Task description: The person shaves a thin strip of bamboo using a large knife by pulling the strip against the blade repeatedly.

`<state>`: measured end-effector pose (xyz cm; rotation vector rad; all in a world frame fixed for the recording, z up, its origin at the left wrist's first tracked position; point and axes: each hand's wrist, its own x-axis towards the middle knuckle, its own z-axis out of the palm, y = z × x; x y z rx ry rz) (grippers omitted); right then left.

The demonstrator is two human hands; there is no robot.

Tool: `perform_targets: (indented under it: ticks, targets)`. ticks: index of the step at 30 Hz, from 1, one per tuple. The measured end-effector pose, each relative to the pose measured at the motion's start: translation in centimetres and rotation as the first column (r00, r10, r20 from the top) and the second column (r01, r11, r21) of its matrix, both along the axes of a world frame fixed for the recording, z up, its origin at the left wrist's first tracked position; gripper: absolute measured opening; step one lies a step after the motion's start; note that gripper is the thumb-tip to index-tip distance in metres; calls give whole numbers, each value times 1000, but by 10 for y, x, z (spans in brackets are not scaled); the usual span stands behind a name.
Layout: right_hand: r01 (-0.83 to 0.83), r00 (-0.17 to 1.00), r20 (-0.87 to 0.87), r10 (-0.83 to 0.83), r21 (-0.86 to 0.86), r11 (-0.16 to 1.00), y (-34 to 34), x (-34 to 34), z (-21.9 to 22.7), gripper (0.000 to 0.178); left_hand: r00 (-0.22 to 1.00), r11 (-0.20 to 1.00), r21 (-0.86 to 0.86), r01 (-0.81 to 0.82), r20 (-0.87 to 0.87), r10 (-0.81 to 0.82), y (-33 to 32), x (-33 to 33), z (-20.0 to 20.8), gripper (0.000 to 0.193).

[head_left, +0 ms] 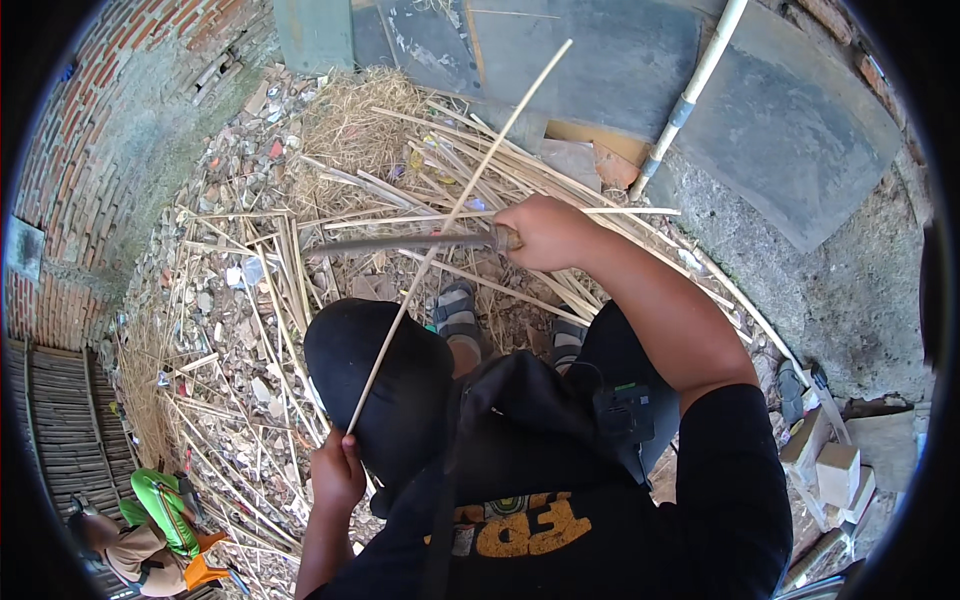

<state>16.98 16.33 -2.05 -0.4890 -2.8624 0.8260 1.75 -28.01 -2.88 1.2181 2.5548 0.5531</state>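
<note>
My left hand [338, 472] is closed on the near end of a long, thin bamboo strip [390, 345]. The strip slants up and away to the right, passing over my bent knee in black trousers [375, 375]. In my right hand [552, 232] is the wooden handle of a machete [400, 243]. Its long, dark blade points left and crosses the strip beyond the knee; whether blade and strip touch I cannot tell. My sandalled feet [458, 315] are on the ground below the blade.
Many loose bamboo strips [490, 165] lie over rubble, with dry shavings [365, 115] behind. A pole [690, 100] leans by grey sheets [600, 60] at the far side. Another person [150, 560] sits at the lower left. Wooden blocks [838, 475] are at the right; a brick wall [75, 180] stands left.
</note>
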Motion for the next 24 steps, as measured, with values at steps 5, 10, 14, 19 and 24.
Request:
perform_targets:
  ticks: [5,10,14,19,24]
  targets:
    - [80,994,81,-71,-115,990,27,2,-11,24,999,997,-75,-34,-44,31,2,-2,-10,31]
    - [9,1000,27,-8,-38,999,6,2,2,23,998,996,-74,-44,-54,40,0,1,-3,28]
    - [18,999,49,-17,-10,1000,7,0,-10,20,998,997,-67,-42,-54,39,-7,3,-12,28]
    - [193,975,103,-198,54,980,49,14,-14,22,998,998,-56,-16,-54,13,3,0,0,30]
    - [52,998,14,-54,80,995,-8,4,2,29,999,999,-48,7,35,-5,-1,-5,2,28]
